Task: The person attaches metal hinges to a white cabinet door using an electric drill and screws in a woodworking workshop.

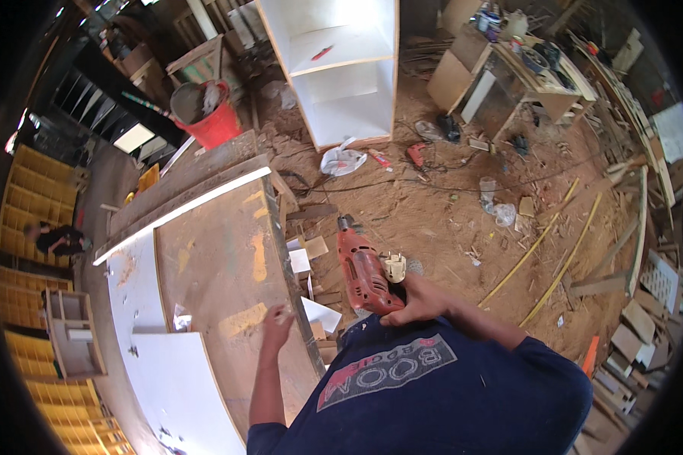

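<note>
A red power drill (366,273) is in my right hand (421,301), held against the front of my dark blue shirt with its chuck pointing away from me. A pale power plug (395,267) sits against the drill's side by my fingers. My left hand (278,324) is over the right edge of the wooden workbench (212,258), its fingers curled together; whatever they hold, if anything, is too small to make out. White boards (178,379) lie on the bench to the left of that hand.
A white-lined cabinet (349,91) stands ahead, with a small red tool (322,52) on its shelf. A red bucket (209,117) is at the far left. Cables, yellow strips (539,254), plastic bags and wood scraps litter the dirt floor. Another person (57,239) is far left.
</note>
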Available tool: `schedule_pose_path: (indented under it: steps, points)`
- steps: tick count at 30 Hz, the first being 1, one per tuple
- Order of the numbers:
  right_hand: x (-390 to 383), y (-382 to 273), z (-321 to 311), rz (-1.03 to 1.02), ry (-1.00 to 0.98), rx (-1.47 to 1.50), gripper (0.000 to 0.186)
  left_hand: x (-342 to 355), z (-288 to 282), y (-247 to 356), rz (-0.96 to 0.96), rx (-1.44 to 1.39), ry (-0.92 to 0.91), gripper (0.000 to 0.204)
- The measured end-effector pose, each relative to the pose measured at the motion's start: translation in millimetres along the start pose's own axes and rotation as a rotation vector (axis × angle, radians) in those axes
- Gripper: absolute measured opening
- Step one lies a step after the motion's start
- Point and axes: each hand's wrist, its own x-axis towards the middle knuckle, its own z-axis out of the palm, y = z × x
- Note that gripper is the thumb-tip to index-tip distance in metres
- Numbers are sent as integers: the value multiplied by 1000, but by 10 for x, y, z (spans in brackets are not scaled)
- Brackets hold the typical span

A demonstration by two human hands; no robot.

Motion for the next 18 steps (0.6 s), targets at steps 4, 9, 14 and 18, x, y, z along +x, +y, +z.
schedule_pose_path:
  steps: [4,9,14,18]
  points:
    - [342,-265,-285,-5,-128,-93,87,-96,278,1579,27,-842,-469,59]
    - [697,-385,-509,-111,-507,-454,91,-45,552,2661,-3,-1546,-399,68]
    - [847,-401,-773,-127,-498,-399,86,-189,739,3072,-32,-1803,-68,65]
    - [1068,-495,-924,-126,-557,-302,71,-428,706,3000,-85,-1651,278,74]
